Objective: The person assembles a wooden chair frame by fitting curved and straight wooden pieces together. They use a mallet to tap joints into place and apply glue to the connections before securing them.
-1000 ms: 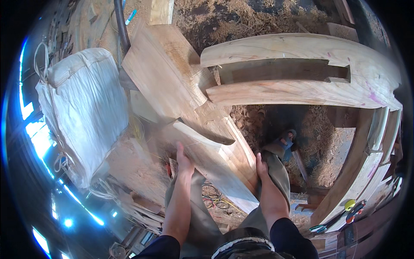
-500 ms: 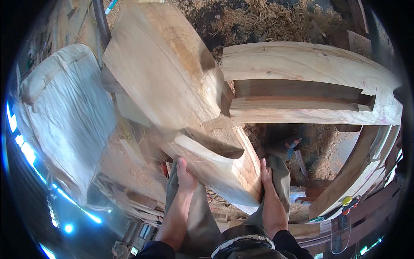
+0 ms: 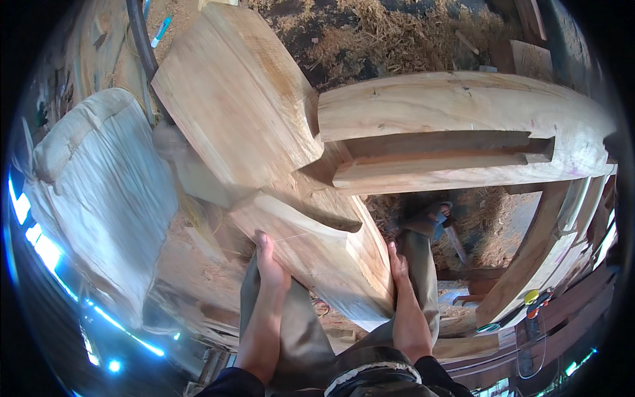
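A long, thick pale timber [image 3: 231,112] runs from the upper left down toward my lap. Partway along it is a curved notch [image 3: 324,213], with a thin pale line crossing the wood just below. My left hand [image 3: 271,264] grips the left side of the near end, its thumb up along the edge. Against the right side is my right hand [image 3: 399,266], thumb also up. The fingers of both hands are mostly hidden below the wood. To the right, a second timber [image 3: 423,106] with a long rectangular slot [image 3: 443,147] meets the first timber's side.
A white cloth sack [image 3: 99,198] bulges at the left. Wood shavings [image 3: 397,40] cover the ground at the far side. More curved timber [image 3: 529,255] stands at the right, near a yellow and red item [image 3: 532,303]. A turquoise and white object [image 3: 161,31] lies at upper left.
The view has shifted, so both timbers and my hands appear farther left, while the sack appears lower. Both hands keep the same hold on the near end of the notched timber.
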The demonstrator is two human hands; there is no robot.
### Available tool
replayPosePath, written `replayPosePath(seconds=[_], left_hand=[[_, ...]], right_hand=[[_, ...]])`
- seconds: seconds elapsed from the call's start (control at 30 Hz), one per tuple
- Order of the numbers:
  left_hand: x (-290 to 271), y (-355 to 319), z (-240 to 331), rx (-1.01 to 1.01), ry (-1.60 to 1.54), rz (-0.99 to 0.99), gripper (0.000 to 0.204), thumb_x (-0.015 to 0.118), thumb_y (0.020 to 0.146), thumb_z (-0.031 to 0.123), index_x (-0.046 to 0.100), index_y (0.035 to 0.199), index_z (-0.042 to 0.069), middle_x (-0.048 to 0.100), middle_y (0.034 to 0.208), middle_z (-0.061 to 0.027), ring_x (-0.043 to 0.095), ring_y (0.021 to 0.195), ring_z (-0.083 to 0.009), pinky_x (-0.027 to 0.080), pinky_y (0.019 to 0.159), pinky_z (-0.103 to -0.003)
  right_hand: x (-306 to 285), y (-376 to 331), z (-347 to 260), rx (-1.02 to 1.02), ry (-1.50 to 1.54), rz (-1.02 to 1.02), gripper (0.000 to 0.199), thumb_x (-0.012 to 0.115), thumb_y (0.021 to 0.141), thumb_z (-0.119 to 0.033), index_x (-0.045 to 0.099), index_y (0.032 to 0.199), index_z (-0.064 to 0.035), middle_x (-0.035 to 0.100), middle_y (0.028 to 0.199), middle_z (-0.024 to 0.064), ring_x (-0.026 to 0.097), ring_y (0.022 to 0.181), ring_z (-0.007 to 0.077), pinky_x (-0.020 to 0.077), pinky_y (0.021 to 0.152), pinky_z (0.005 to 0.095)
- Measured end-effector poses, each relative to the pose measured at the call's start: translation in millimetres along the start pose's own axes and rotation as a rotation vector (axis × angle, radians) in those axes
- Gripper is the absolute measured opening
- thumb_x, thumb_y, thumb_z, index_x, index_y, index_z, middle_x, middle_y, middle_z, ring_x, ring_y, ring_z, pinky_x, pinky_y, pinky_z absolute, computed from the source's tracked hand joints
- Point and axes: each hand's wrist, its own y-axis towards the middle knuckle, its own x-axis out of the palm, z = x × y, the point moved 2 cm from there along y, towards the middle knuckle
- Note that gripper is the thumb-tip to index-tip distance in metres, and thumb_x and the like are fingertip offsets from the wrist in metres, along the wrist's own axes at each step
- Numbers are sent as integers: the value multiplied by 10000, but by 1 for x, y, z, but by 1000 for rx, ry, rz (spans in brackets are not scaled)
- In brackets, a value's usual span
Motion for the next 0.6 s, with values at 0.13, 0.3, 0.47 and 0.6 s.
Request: replayPosePath(seconds=[0.13, 0.3, 0.47, 0.6], left_hand=[[14, 2, 21, 6, 64, -33, 712, 425, 1096, 517, 197, 1663, 153, 362, 1643, -95, 381, 1495, -292, 323, 1233, -493], [27, 21, 50, 67, 68, -166, 705, 471, 1088, 500, 226, 1659, 169, 383, 1633, -82, 392, 1488, -278, 337, 1222, -494], [40, 31, 67, 72, 59, -118, 689, 504, 1079, 482, 264, 1647, 174, 405, 1620, -73, 402, 1480, -275, 348, 1210, -499], [50, 35, 79, 8, 97, -48, 670, 511, 1080, 470, 286, 1635, 171, 416, 1610, -69, 412, 1473, -278, 353, 1207, -499]], right_hand=[[2, -20, -13, 0, 64, -43, 936, 377, 971, -794, 712, 1252, 34, 671, 1201, 384, 590, 1290, 495, 451, 1089, 485], [0, -37, -48, -112, 9, 14, 811, 391, 1005, -734, 701, 1312, -50, 686, 1236, 326, 603, 1280, 476, 460, 1081, 480], [5, -29, -67, 1, -61, 72, 640, 456, 1054, -607, 734, 1248, -64, 705, 1244, 272, 616, 1271, 441, 466, 1066, 477], [11, -25, -68, -123, 270, 3, 708, 452, 1036, -643, 683, 1344, -49, 622, 1374, 306, 534, 1378, 431, 403, 1146, 450]])
